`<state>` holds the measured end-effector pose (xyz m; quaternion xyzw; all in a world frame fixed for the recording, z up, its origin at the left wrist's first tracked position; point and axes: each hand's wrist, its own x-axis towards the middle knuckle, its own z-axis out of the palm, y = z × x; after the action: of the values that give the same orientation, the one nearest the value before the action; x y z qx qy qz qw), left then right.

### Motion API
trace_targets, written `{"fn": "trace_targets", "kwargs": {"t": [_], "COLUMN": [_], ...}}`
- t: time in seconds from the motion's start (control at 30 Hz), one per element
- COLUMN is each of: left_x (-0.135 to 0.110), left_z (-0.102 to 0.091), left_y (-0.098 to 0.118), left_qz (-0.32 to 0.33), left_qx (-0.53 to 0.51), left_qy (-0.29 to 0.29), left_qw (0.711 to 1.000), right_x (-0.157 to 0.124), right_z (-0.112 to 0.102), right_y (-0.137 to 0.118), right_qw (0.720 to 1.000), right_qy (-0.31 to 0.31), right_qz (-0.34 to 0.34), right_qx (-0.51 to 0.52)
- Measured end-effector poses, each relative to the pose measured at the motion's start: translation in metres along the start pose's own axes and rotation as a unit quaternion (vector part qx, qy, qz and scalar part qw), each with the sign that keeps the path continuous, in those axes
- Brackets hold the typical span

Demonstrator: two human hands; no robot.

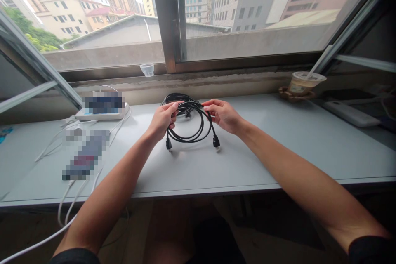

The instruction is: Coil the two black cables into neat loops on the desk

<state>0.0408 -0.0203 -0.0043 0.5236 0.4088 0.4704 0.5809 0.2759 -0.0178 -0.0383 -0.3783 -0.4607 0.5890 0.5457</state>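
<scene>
Both of my hands hold up a coiled black cable [198,131] above the grey window ledge [278,148]. My left hand [161,120] is closed on the left side of the coil. My right hand [223,114] pinches the top right of the coil with its fingers together. Two plug ends hang down from the loop, one [168,145] on the left and one [216,143] on the right. More black cable [179,99] lies coiled on the ledge just behind my hands.
A white power strip [102,112] with white cables [74,198] sits at the left, beside blurred devices. A small plastic cup [147,69] stands on the window sill. An iced drink cup [303,84] and a white flat device [351,113] stand at the right.
</scene>
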Motion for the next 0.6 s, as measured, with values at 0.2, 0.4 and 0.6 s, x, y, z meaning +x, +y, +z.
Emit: {"fn": "trace_targets", "kwargs": {"t": [0.2, 0.4, 0.6], "left_x": [0.0, -0.003, -0.005], "left_z": [-0.003, 0.001, 0.01], "left_y": [0.004, 0.004, 0.002], "left_qz": [-0.018, -0.033, -0.018], "left_qx": [0.016, 0.017, -0.005], "left_qy": [-0.032, -0.075, -0.05], "left_qw": [0.999, 0.996, 0.999], "right_x": [-0.001, -0.007, -0.017], "right_z": [0.003, 0.015, 0.034], "right_y": [0.003, 0.009, 0.012], "right_qw": [0.994, 0.985, 0.994], "right_qy": [-0.019, -0.033, -0.056], "right_qz": [-0.054, -0.113, -0.052], "right_qx": [-0.098, -0.128, -0.083]}}
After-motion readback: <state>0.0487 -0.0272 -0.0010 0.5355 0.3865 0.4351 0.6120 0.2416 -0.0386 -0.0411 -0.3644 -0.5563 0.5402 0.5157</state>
